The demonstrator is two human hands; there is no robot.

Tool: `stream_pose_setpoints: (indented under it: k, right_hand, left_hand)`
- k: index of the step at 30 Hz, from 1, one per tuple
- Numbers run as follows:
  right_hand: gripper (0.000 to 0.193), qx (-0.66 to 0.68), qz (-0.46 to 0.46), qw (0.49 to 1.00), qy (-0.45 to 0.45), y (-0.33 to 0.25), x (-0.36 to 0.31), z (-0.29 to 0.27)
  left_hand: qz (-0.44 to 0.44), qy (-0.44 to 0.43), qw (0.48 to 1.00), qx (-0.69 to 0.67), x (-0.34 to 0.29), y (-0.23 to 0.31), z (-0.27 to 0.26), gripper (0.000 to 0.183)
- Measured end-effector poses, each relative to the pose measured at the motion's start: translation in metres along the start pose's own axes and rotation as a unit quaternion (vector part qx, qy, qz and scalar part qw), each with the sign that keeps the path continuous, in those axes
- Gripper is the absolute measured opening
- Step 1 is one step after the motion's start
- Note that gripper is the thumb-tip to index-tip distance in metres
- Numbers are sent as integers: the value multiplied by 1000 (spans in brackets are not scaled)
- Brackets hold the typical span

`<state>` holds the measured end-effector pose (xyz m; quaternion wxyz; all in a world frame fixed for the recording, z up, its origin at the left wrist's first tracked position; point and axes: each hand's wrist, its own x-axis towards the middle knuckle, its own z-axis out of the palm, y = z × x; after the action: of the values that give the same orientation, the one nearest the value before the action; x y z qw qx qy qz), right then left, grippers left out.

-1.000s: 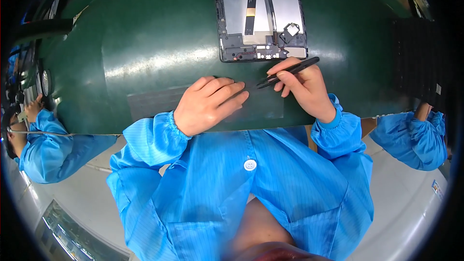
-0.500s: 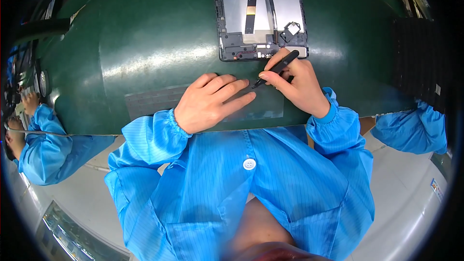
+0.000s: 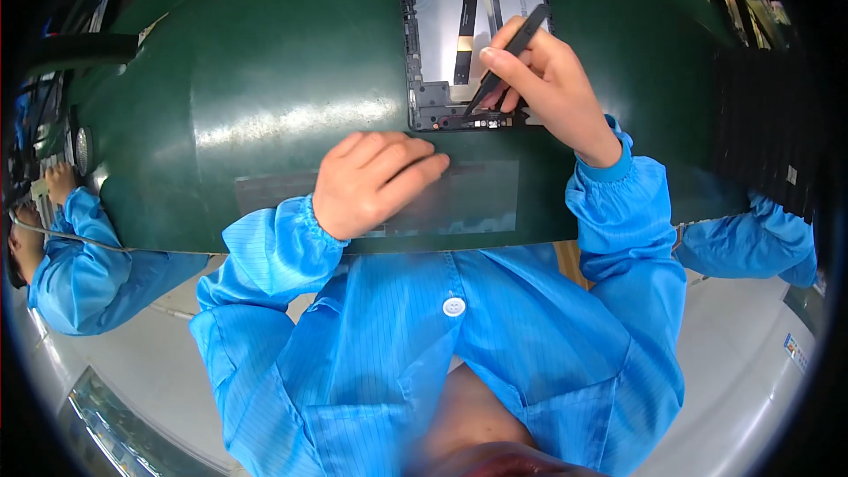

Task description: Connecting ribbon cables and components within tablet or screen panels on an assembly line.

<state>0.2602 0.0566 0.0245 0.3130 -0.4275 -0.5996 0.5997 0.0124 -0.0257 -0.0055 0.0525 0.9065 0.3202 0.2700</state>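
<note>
Right hand (image 3: 552, 84) pinches black tweezers (image 3: 510, 56); opened tablet (image 3: 439, 22) partly beneath, beyond left hand (image 3: 371, 184) (grip unclear).

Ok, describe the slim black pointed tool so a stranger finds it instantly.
On the dark green tabletop, find the flat black-framed device with silvery panels. At its near end, the right hand holds the slim black pointed tool. Unlike the flat black-and-gold strip inside, it tapers.

Green tabletop (image 3: 265, 57), light glare; pale floor (image 3: 729, 358).
</note>
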Motion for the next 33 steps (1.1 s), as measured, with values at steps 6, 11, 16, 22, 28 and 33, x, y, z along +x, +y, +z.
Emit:
stream_pose_setpoints:
  k: [6,11,16,22,28,33]
  right_hand:
    - [26,-25,26,999,-24,2,14,12]
    - [25,-36,15,999,-14,2,16,16]
    - [23,-32,20,999,-16,3,18,15]
    - [22,-38,13,999,-5,-5,19,15]
    - [23,-46,20,999,-2,-3,27,16]
    - [23,-54,24,998,-1,-3,23,15]
  left_hand:
    - [-11,62,997,51,-3,-20,6,34]
    - [-21,63,996,64,-2,-20,5,34]
    - [-33,67,996,58,-3,-20,9,33]
    - [-27,74,995,58,4,-23,2,32]
    - [-38,72,995,50,4,-29,4,33]
    - [-36,70,995,55,4,-24,5,33]
